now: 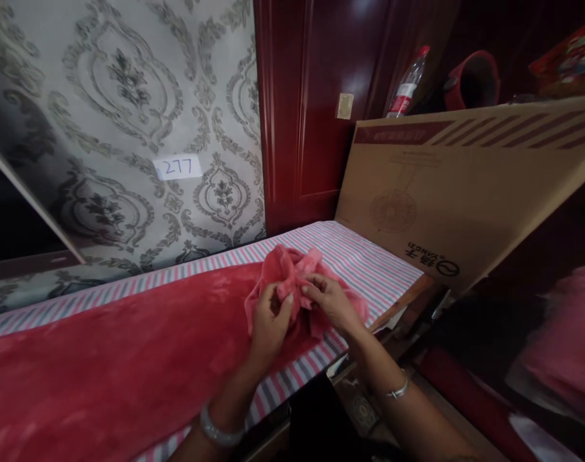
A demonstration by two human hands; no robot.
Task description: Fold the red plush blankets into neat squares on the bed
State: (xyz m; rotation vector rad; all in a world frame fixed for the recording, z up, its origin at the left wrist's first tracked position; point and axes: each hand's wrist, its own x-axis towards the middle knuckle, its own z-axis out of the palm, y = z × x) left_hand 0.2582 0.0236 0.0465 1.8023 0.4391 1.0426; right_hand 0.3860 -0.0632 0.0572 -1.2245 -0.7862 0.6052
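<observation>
A bunched pink cloth (292,269) lies on the end of a red plush blanket (104,359), which is spread over a striped pink, white and grey sheet (369,256). My left hand (268,321) pinches a fold of the pink cloth from the left. From the right, my right hand (328,298) grips another fold, its fingertips almost meeting the left hand's. Both wrists wear silver bracelets. The cloth's lower part is hidden behind my hands.
A large flat cardboard box (465,186) leans at the right end of the bed. A plastic bottle (408,83) and a red container (472,80) stand behind it. Patterned wallpaper with a label "277" (177,167) lies beyond the bed, with dark red wood panelling (311,115) beside it.
</observation>
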